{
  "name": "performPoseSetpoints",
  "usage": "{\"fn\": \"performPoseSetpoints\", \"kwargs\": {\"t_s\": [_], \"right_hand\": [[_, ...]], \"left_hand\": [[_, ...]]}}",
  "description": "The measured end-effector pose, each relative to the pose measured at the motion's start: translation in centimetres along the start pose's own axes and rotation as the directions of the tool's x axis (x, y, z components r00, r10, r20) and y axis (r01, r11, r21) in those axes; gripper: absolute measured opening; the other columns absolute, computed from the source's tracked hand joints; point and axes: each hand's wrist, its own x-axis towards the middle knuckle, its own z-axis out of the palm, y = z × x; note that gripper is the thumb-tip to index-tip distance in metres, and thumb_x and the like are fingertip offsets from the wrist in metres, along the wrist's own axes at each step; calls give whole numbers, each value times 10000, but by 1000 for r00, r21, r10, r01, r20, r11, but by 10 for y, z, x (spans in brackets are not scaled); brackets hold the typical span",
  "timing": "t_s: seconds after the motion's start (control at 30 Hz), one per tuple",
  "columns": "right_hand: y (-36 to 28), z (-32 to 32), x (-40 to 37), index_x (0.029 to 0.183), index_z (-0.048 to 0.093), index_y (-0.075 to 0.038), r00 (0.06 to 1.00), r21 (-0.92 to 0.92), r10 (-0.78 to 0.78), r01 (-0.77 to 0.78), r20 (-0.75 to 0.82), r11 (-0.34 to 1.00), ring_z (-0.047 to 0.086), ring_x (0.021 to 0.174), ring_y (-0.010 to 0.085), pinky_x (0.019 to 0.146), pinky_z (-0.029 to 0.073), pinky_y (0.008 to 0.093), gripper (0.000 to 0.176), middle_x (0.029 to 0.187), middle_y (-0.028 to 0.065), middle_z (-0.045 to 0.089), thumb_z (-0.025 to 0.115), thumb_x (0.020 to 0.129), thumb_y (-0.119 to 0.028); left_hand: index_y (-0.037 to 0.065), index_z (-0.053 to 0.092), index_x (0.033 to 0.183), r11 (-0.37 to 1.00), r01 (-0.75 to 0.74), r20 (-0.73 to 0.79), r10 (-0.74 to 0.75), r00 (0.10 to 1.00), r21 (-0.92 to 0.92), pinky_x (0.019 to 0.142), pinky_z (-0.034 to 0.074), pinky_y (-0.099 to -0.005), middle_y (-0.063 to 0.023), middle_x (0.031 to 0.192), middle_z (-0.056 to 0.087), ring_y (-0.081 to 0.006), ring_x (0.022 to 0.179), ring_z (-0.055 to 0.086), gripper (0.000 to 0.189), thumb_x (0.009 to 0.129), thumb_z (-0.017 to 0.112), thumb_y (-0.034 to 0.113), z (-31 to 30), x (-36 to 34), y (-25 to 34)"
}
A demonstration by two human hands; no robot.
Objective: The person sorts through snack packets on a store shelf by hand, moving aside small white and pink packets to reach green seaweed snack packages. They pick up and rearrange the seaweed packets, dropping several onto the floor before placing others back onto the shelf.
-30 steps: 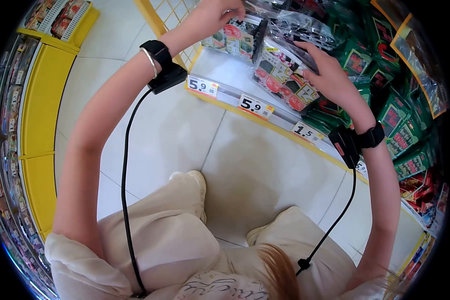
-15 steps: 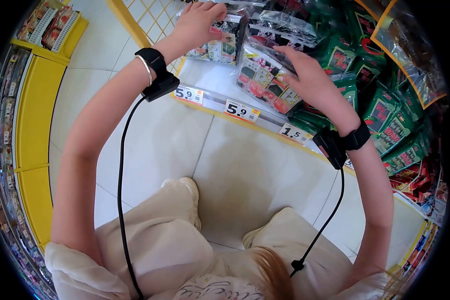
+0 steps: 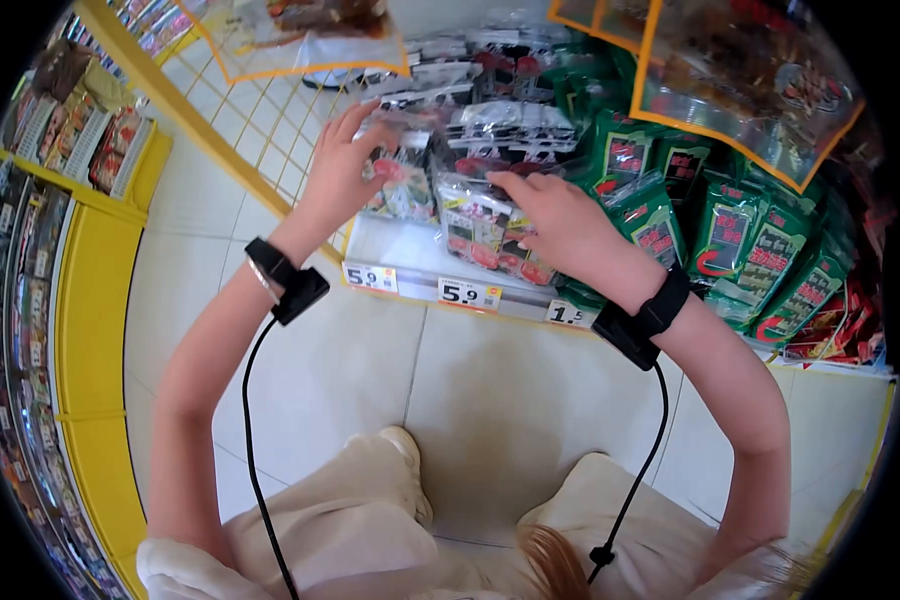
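Two upright stacks of glossy, printed plastic packets stand side by side on a white shelf (image 3: 382,240); the left hand (image 3: 345,170), thumb apart from curled fingers, is at the left stack (image 3: 402,185); the right hand (image 3: 562,222) spreads thumb and fingers over the right stack (image 3: 485,235); green plastic pouches (image 3: 735,240) lie farther right.

Pale tiled floor (image 3: 490,400), yellow shelving (image 3: 92,330), apparently a shop.
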Motion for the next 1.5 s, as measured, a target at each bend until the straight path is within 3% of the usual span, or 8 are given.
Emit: {"fn": "performPoseSetpoints", "kwargs": {"t_s": [0.27,0.67,0.83,1.13,1.2,1.3,1.4,1.5], "right_hand": [[-3,7,4,1349,484,-101,1000,-76,-6,5,-10,997,590,1042,319,885,490,403,662,1057,149,605,681,727,10],[-3,7,7,1368,490,-122,989,9,-87,89,-119,996,537,1088,286,937,440,401,739,1093,106,549,765,688,-33],[-5,-2,19,1355,484,-112,985,37,-106,112,-139,993,420,1270,382,1063,377,463,791,1353,190,429,824,641,-104],[-9,-12,36,1361,456,-101,963,25,-87,97,-255,995,396,1279,404,1076,362,479,813,1355,221,392,840,688,-349],[1,-1,42,1364,437,-57,948,10,-84,91,-306,996,392,1284,429,1078,354,493,743,1379,251,384,756,797,-417],[9,5,50,1323,461,10,890,100,-29,84,-455,991,437,1252,439,1077,356,479,470,1356,279,452,571,956,-262],[26,8,53,1262,519,12,846,143,-35,130,-532,981,494,1194,414,1039,393,449,369,1264,242,542,550,957,-194],[30,0,48,1209,572,-22,862,256,27,120,-506,959,550,1100,397,962,441,428,298,1161,209,598,553,946,-161]], "left_hand": [[97,521,955,996,-27,61,32,998,-82,1069,347,-486,-144,1405,467,-395,1329,395,357,702,771,75,7,2,7],[74,504,1033,996,31,41,-27,999,-88,915,427,-453,-123,1152,532,-368,1071,498,482,653,801,77,4,4,8],[63,433,1199,991,41,2,-41,999,-128,1008,395,-493,-142,1262,513,-375,1192,478,640,657,774,64,3,1,7],[63,385,1333,993,83,51,-79,996,-79,1121,257,-597,-179,1420,418,-400,1345,378,621,748,587,5,3,-5,14],[60,382,1338,993,88,42,-85,996,-84,1126,253,-590,-185,1410,425,-403,1345,378,637,738,589,3,1,-5,13],[52,401,1321,990,78,16,-77,997,-113,1094,286,-569,-198,1367,448,-413,1316,394,638,711,578,-5,-3,0,8],[34,437,1288,991,53,-50,-59,997,-125,1018,351,-509,-214,1282,495,-422,1248,433,628,674,558,-17,4,-4,5],[36,363,1373,985,29,12,-28,1000,-169,1097,307,-488,-210,1362,467,-430,1307,392,728,677,567,-31,2,-2,0]]}}
